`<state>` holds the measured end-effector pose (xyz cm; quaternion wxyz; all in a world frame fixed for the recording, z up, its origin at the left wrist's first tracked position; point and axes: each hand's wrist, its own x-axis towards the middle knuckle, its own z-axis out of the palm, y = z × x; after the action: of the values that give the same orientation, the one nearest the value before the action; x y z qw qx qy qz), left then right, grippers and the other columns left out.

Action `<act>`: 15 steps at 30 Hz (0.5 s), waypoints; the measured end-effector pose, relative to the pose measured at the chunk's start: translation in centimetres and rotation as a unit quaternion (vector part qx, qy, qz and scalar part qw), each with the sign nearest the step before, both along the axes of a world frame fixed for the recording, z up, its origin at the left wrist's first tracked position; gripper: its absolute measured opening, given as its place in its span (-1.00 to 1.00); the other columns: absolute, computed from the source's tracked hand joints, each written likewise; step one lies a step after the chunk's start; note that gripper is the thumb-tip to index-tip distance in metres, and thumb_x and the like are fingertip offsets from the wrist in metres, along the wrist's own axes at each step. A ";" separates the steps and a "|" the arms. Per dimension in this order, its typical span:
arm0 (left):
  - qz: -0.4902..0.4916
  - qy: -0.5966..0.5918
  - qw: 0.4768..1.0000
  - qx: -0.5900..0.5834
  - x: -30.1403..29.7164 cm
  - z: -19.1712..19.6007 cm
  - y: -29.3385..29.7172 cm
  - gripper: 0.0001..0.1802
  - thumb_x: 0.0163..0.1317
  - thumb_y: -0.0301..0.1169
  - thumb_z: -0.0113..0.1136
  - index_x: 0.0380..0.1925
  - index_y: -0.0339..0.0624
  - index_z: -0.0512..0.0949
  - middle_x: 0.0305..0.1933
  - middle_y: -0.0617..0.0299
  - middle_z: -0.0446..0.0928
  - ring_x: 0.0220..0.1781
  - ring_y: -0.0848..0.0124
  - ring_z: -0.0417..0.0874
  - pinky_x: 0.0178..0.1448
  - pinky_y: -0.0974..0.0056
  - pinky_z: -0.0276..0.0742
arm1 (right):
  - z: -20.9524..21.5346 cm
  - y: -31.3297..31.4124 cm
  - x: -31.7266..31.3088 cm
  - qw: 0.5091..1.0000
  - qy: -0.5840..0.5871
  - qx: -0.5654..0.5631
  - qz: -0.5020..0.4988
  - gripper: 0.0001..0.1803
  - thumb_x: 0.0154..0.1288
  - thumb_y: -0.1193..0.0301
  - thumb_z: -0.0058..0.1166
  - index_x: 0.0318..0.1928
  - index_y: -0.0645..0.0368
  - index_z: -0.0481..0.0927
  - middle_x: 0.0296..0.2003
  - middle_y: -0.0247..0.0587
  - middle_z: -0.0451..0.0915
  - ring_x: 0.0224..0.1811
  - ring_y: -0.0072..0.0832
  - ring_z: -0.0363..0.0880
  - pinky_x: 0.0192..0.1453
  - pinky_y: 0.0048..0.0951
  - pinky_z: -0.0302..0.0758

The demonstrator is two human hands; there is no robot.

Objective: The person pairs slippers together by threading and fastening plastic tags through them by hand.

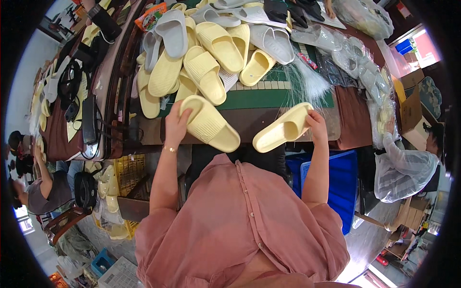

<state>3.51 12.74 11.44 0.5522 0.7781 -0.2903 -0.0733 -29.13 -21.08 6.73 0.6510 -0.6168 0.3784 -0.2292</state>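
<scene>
My left hand [176, 126] grips a pale yellow slide sandal [210, 126] by its heel end, with the ribbed strap facing up and the toe pointing down to the right. In my right hand [317, 126] is a second yellow slide sandal [282, 128], pinched at one end and tilted so that its hollow inside shows. The two sandals are apart, held above the table's near edge. Just beyond them lies a heap of yellow slides [204, 72], with grey slides [172, 33] mixed in. Part of the heap hides the green mat [240, 100].
A bundle of clear plastic strands [307, 79] lies right of the heap. Bagged slides [355, 57] line the table's right side. A blue bin [343, 187] stands below right, a yellow crate [128, 175] below left. Other people sit at both sides.
</scene>
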 end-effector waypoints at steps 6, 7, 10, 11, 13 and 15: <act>-0.149 -0.004 0.986 0.076 -1.0 -3.3 -8.3 -0.47 0.15 -0.23 0.21 0.07 -0.28 0.38 -0.07 -0.07 0.51 -0.02 0.13 0.52 0.07 0.20 0.41 | 0.4 4.1 9.0 0.971 0.041 -0.190 0.141 -0.65 0.11 0.49 0.09 -0.04 0.24 0.52 -0.13 -0.14 0.54 -0.09 -0.38 0.51 -0.05 -0.43 0.46; -0.132 -0.085 0.984 0.079 -1.2 -4.1 -9.1 -0.41 0.14 -0.21 0.21 0.12 -0.27 0.34 -0.05 -0.10 0.48 0.02 0.06 0.48 0.12 0.15 0.37 | 0.5 5.0 10.2 0.938 0.073 -0.317 0.123 -0.64 0.10 0.47 0.11 -0.03 0.20 0.52 -0.07 -0.08 0.51 -0.02 -0.29 0.48 -0.04 -0.39 0.47; -0.128 -0.109 0.982 0.080 -3.1 -5.6 -9.2 -0.32 0.10 -0.21 0.24 0.17 -0.27 0.27 0.04 -0.12 0.39 0.10 -0.03 0.37 0.20 0.06 0.29 | -0.9 6.6 10.4 0.924 0.117 -0.341 0.126 -0.52 0.05 0.36 0.18 0.04 0.12 0.47 0.02 0.00 0.44 0.11 -0.10 0.37 0.13 -0.24 0.37; -0.133 -0.108 0.982 0.081 -4.1 -5.9 -8.8 -0.32 0.10 -0.21 0.24 0.17 -0.27 0.27 0.04 -0.12 0.39 0.10 -0.03 0.37 0.20 0.06 0.29 | -2.0 7.0 9.9 0.907 0.142 -0.379 0.121 -0.48 0.03 0.32 0.21 0.06 0.10 0.45 0.03 0.01 0.43 0.13 -0.08 0.35 0.19 -0.20 0.32; -0.115 -0.169 0.968 0.144 -6.4 -6.3 -7.3 -0.27 0.03 -0.21 0.29 0.17 -0.30 0.27 0.10 -0.09 0.35 0.15 -0.02 0.34 0.20 0.05 0.30 | -3.3 8.2 9.1 0.901 0.166 -0.380 0.131 -0.38 0.03 0.18 0.22 0.13 0.07 0.39 0.11 0.05 0.36 0.18 -0.02 0.28 0.25 -0.12 0.23; -0.124 -0.149 0.966 0.172 -8.0 -7.5 -6.2 -0.22 -0.03 -0.20 0.34 0.19 -0.26 0.25 0.19 -0.09 0.27 0.19 -0.05 0.29 0.22 0.03 0.29 | -4.0 9.8 8.7 0.910 0.193 -0.341 0.138 -0.31 0.05 0.09 0.20 0.17 0.09 0.34 0.18 0.07 0.28 0.22 -0.02 0.23 0.27 -0.07 0.21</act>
<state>-4.46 6.57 3.90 0.3467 0.8217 -0.4464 -0.0733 -20.39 -11.26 2.76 0.3404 -0.8797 0.3062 -0.1285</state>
